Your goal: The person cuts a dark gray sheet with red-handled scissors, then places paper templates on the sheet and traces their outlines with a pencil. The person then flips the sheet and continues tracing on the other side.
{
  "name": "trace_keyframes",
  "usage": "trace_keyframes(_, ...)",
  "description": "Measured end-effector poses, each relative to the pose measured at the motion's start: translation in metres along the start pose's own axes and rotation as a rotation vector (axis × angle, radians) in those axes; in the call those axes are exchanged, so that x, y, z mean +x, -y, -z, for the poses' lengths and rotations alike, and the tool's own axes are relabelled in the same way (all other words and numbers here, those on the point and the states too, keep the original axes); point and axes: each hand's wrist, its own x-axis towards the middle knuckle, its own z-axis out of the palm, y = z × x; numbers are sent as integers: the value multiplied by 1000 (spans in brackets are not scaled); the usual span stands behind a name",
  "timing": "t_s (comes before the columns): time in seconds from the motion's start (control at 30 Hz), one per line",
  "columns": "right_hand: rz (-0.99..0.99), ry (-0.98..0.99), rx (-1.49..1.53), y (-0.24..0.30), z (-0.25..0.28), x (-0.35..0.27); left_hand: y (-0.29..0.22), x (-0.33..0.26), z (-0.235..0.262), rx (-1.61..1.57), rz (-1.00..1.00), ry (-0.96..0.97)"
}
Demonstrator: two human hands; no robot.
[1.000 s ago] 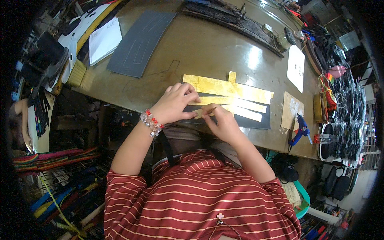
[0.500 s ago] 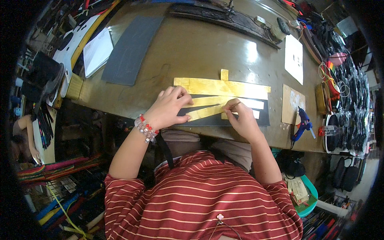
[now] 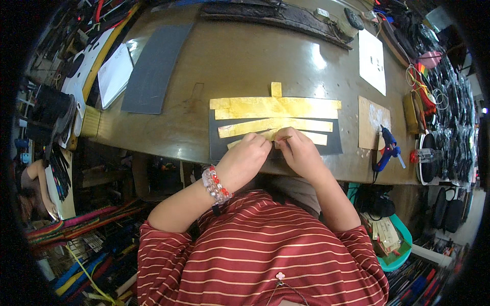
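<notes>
A yellow template of joined strips (image 3: 275, 108) lies on a dark sheet (image 3: 334, 145) near the table's front edge. Its slanting bands fan out to both sides, and a small tab sticks up at the far end. My left hand (image 3: 244, 159), with a beaded bracelet at the wrist, rests on the lower strips with its fingers bent together; whatever they pinch is hidden. Close beside it, my right hand (image 3: 302, 155) grips a thin brown stick (image 3: 287, 137), probably a pencil, at the template's lower middle. Both hands cover the lower end.
A blue glue gun (image 3: 388, 145) lies by a cardboard piece (image 3: 371, 120) on the right, with a white printed sheet (image 3: 371, 61) behind. A grey sheet (image 3: 158, 71) and white papers (image 3: 115, 75) lie left. A dark bar (image 3: 275, 21) spans the far side.
My left hand has moved right and nearer, off the left strip ends, to beside my right hand. My right hand has shifted slightly toward me with the stick. The lower strips are more covered.
</notes>
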Motion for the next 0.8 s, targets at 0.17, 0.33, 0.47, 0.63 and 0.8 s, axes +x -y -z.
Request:
trace_keyframes(0.17, 81, -41, -12, 3, -2, -9, 2, 2, 2, -41, 42, 8)
trace_keyframes(0.33, 39, -41, 57, 4, 1, -12, 1, 2, 2, -56, 69, 23)
trace_keyframes(0.47, 11, -44, 63, 4, 1, -12, -1, 1, 2, -71, 89, 14)
trace_keyframes(0.63, 19, -71, 29, -1, 5, -17, -4, 3, 3, 21, 82, 69)
trace_keyframes(0.8, -21, -76, 58, -5, 12, -21, -5, 5, 3, 50, 87, 107)
